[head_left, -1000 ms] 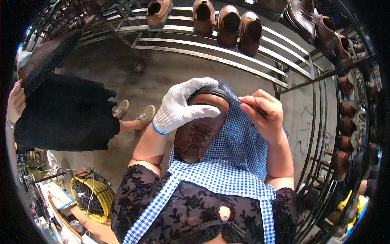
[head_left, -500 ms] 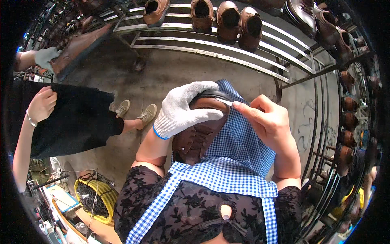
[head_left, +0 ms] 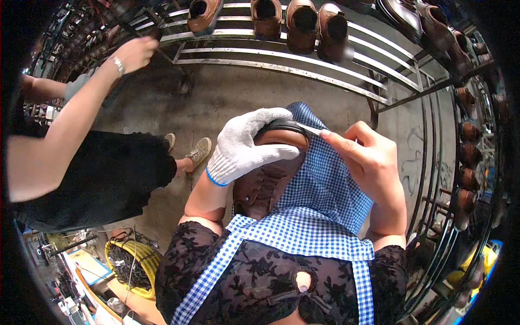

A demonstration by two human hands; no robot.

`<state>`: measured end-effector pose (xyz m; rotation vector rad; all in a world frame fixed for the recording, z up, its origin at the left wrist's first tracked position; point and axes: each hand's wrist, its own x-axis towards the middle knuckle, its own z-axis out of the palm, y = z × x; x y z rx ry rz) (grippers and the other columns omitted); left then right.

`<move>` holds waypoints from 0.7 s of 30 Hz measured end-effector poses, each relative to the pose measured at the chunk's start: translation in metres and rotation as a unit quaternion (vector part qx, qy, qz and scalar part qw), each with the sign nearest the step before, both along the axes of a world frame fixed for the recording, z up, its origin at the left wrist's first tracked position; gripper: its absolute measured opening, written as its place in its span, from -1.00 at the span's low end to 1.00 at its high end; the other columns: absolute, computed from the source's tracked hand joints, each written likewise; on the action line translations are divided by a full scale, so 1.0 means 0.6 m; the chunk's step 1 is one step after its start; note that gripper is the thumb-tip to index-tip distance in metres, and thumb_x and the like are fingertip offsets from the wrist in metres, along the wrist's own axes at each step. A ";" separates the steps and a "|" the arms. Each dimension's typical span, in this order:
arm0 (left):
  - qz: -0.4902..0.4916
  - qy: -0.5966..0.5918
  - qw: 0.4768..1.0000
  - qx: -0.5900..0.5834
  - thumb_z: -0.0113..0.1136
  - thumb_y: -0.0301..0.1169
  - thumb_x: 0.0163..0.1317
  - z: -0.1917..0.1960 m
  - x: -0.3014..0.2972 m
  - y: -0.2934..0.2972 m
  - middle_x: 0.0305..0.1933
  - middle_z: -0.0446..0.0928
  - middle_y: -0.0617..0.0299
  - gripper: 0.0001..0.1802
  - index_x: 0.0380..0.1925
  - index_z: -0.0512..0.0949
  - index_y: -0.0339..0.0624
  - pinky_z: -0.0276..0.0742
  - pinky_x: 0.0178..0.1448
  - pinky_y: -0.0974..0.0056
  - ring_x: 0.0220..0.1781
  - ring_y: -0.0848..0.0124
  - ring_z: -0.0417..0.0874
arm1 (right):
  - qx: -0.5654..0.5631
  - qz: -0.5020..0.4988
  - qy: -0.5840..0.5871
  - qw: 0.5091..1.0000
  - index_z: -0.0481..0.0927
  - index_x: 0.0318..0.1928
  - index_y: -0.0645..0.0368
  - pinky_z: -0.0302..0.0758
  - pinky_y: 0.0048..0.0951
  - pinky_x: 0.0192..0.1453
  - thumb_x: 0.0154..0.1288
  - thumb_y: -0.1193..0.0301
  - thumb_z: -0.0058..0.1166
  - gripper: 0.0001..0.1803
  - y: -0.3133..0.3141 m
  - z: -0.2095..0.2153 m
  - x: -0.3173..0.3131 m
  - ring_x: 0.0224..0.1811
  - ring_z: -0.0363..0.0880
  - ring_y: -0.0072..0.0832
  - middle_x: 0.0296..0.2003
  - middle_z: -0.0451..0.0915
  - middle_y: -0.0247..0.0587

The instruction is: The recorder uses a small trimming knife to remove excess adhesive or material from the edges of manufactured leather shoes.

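A brown leather lace-up shoe point(head_left: 265, 181) lies in my lap, toe pointing away from me, over a blue-and-white checked apron point(head_left: 325, 184). My left hand point(head_left: 244, 143), in a white knit glove with a blue cuff edge, is closed around the toe. Its thumb presses on the upper and its fingers wrap the black sole. Between the bare fingers of my right hand point(head_left: 368, 157) is a slim pale tool with a pointed tip point(head_left: 306, 128), perhaps a small blade. The tip meets the sole's edge at the toe. Most of the tool's handle is hidden in my hand.
A metal rack point(head_left: 281, 67) bearing brown shoes point(head_left: 302, 27) runs across the far side, and another shoe rack point(head_left: 433, 179) stands at right. At left a co-worker in a black garment point(head_left: 108, 179) reaches toward the rack. A yellow basket point(head_left: 146, 265) with dark strands sits lower left.
My right hand and the tool have shifted slightly right along the sole's edge. The co-worker has come closer, with a bare arm now stretched toward the rack; the shoe they held is mostly hidden.
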<state>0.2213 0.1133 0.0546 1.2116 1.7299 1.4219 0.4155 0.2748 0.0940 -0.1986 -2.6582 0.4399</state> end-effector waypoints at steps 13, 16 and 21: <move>0.005 0.022 0.999 -0.045 0.57 -0.33 -0.10 0.005 0.004 -0.002 -0.09 0.66 0.06 -0.38 0.00 0.57 -0.32 0.58 0.12 0.30 -0.03 0.35 0.69 | 0.031 0.011 -0.048 0.998 0.71 -0.03 -0.17 0.41 -0.44 -0.56 0.06 0.57 0.26 -0.56 -0.002 0.038 0.011 -0.58 0.49 -0.47 -0.53 0.43 -0.33; -0.023 -0.062 0.998 -0.015 0.57 -0.33 -0.10 0.009 0.008 0.009 -0.09 0.66 0.06 -0.39 0.00 0.58 -0.32 0.58 0.12 0.30 -0.03 0.35 0.69 | 0.022 0.028 -0.043 0.998 0.71 -0.03 -0.19 0.43 -0.44 -0.54 0.07 0.56 0.25 -0.56 -0.004 0.028 -0.009 -0.57 0.50 -0.46 -0.52 0.43 -0.33; -0.026 -0.003 1.000 -0.016 0.58 -0.42 -0.15 -0.003 0.002 0.007 -0.08 0.66 0.13 -0.36 0.01 0.58 -0.29 0.57 0.12 0.31 -0.03 0.41 0.66 | -0.068 0.043 -0.007 0.997 0.72 -0.03 -0.14 0.42 -0.48 -0.53 0.07 0.62 0.26 -0.55 0.012 0.004 0.000 -0.56 0.48 -0.50 -0.51 0.44 -0.33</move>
